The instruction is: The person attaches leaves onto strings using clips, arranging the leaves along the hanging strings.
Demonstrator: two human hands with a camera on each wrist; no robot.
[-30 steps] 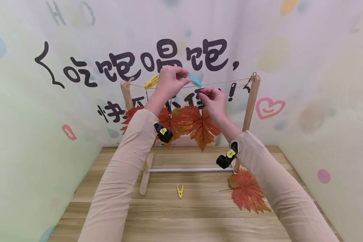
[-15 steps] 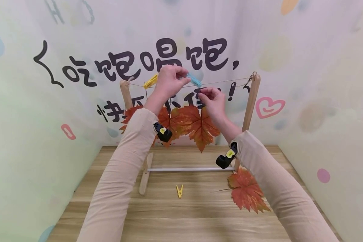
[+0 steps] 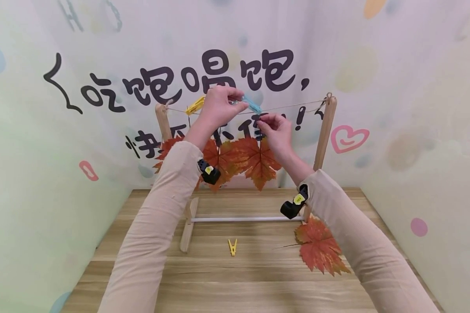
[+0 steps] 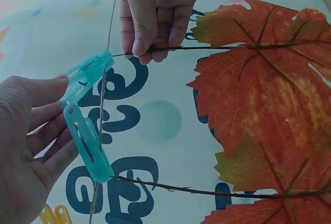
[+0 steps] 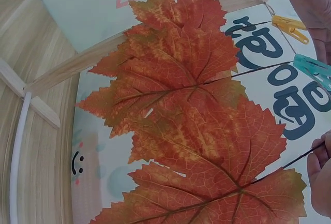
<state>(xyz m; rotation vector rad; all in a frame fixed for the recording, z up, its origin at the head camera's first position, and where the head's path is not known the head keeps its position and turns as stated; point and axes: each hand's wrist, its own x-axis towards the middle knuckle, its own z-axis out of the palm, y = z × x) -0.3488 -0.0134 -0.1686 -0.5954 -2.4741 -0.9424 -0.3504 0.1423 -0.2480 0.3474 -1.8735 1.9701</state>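
From where I stand, the left hand pinches the held peg, a blue one, at its rear end, between the thumb and the fingers. The peg's front end is at the string and points away from this hand. The right hand has its fingertips pressed together on the stem, just below the peg; the near leaf hangs under these fingers. The end of the stem meets the peg's tip, but I cannot tell if the peg bites it.

Beside the held peg, the second blue peg grips the string and the stem of the middle leaf. Farther along the string is the upper yellow peg. On the table lie the lower yellow peg and the loose leaf, well apart.
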